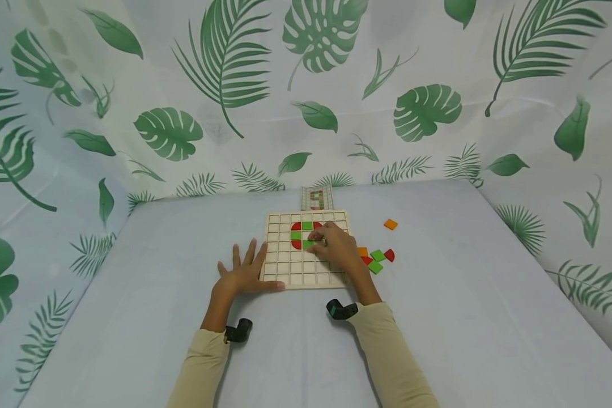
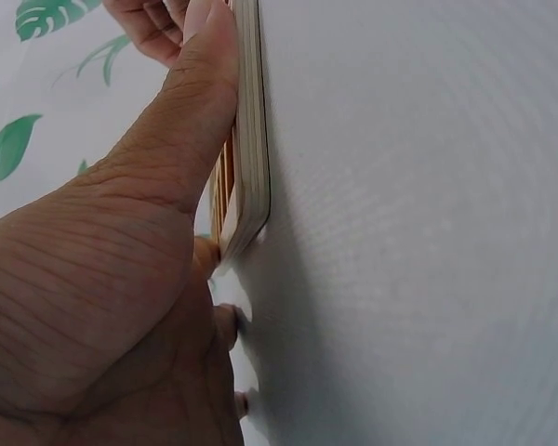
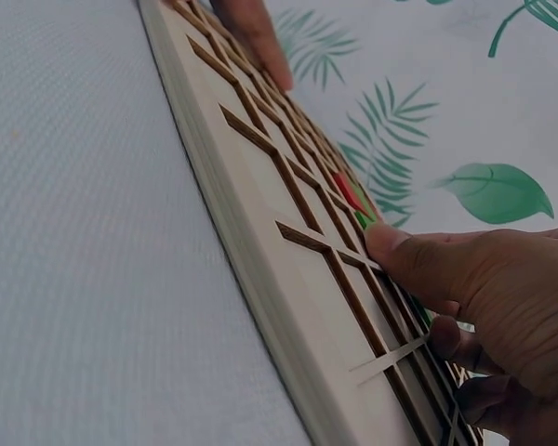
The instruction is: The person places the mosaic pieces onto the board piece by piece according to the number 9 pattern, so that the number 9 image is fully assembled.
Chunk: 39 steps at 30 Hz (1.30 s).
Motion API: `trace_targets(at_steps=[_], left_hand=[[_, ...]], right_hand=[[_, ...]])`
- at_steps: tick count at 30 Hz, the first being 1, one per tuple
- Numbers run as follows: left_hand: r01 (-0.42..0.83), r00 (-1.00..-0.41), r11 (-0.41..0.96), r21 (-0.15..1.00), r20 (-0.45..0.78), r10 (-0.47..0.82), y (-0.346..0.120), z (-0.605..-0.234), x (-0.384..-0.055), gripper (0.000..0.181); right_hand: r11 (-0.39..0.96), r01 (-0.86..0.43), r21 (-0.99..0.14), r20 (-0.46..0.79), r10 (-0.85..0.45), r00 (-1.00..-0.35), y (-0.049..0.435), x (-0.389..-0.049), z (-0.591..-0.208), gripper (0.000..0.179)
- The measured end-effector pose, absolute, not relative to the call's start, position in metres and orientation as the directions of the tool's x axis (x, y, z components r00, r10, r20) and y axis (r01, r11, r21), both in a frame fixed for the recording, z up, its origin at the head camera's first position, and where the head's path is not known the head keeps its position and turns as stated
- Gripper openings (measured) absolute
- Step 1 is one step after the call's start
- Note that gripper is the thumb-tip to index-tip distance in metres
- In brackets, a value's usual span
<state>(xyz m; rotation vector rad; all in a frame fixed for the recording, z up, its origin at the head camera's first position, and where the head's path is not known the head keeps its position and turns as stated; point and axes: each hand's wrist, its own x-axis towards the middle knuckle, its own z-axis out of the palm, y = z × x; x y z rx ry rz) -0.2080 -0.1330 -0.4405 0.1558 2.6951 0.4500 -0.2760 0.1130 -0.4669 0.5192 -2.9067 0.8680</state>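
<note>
A pale wooden grid board (image 1: 280, 272) lies on the table, with red and green pieces set in its upper middle cells. My left hand (image 1: 242, 277) rests at its near left corner, fingers spread along the left side and thumb (image 2: 205, 56) along the near edge. Over the board, my right hand (image 1: 334, 246) pinches a small green tile (image 1: 311, 240), mostly hidden by the fingers. In the right wrist view the thumb (image 3: 391, 243) comes down at a green piece (image 3: 363, 220), close to a red piece (image 3: 352, 193).
Right of the board lie loose pieces: an orange square (image 1: 390, 224), another orange square (image 1: 362, 251), green squares (image 1: 375, 267) and a red quarter-round (image 1: 390, 255). Behind the board stands a pattern card (image 1: 306, 198). Leaf-printed cloth (image 1: 357, 113) hangs behind the table.
</note>
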Motion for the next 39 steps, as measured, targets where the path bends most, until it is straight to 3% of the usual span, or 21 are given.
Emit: trace_targets(at_steps=[39], left_hand=[[0.042, -0.917, 0.943, 0.331, -0.361, 0.168, -0.1334, -0.4436, -0.2078, 0.115]], right_hand=[[0.762, -0.360, -0.538, 0.151, -0.333, -0.931, 0.1175, -0.2745, -0.4658, 0.024]])
